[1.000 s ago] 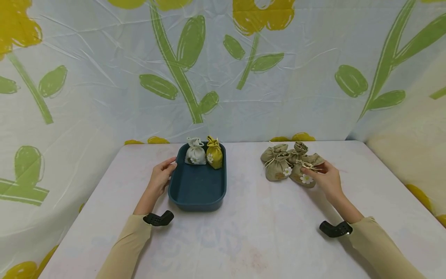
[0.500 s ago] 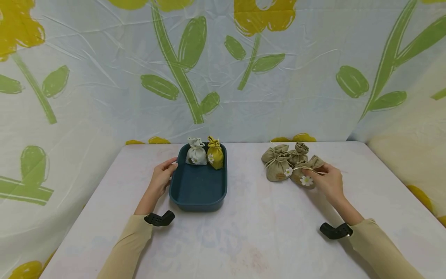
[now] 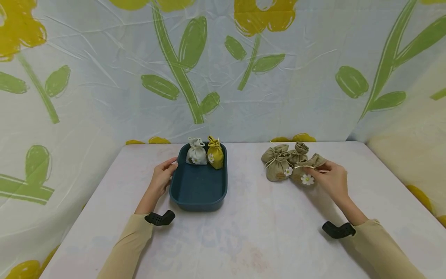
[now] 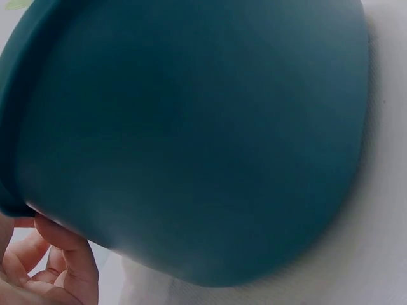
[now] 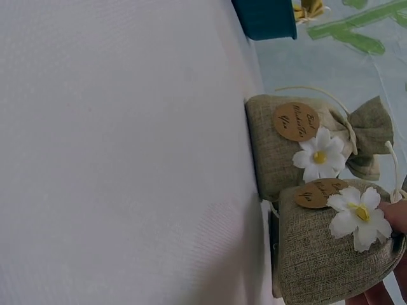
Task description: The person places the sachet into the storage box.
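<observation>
My left hand point(image 3: 162, 178) holds the left side of a dark teal rectangular tub point(image 3: 198, 190), its fingers at the rim. The left wrist view shows curled fingers point(image 4: 73, 260) against the tub's wall point(image 4: 191, 140), just under the lip. With the right hand point(image 3: 333, 180) I pinch the gathered neck of a beige drawstring pouch point(image 3: 299, 176). That pouch point(image 5: 334, 254) bears a white flower and a round brown tag in the right wrist view, and overlaps a similar pouch point(image 5: 273, 140) beside it. Part of the right hand is out of that view.
Several beige pouches point(image 3: 276, 172) stand grouped at the back right of the white-covered table point(image 3: 271, 232). A white pouch point(image 3: 196, 154) and a yellow pouch point(image 3: 216, 157) sit at the tub's far end. A flowered sheet point(image 3: 251, 108) hangs behind the table.
My right hand has risen slightly and shifted right, and the gripped pouch has come up a little with it. The left hand and tub stay in place.
</observation>
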Demonstrator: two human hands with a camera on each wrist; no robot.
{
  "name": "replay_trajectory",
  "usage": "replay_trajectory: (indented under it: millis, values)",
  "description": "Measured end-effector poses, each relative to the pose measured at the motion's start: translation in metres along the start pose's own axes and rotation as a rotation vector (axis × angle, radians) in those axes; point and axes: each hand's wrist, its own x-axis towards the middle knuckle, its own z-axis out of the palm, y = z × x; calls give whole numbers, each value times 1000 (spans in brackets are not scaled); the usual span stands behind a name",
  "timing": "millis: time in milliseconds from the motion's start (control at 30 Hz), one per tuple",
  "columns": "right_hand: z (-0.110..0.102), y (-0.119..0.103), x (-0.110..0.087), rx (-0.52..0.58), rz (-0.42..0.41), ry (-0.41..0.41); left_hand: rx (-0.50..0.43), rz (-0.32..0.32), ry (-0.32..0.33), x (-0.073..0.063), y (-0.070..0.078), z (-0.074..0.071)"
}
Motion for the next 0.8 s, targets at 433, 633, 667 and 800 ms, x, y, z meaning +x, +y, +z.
replay_trajectory:
  millis: [433, 633, 667, 800]
  values:
    - [-6, -9, -4, -20, -26, 46, 4, -7, -1, 3, -2, 0]
    - [-13, -17, -6, 35, -12, 65, 2, -3, -2, 3, -1, 0]
    - [-14, -18, -6, 42, -16, 69, -1, -2, -2, 3, -1, 0]
    - [-15, -23, -5, 49, -22, 89, -11, -1, -2, 3, -2, 0]
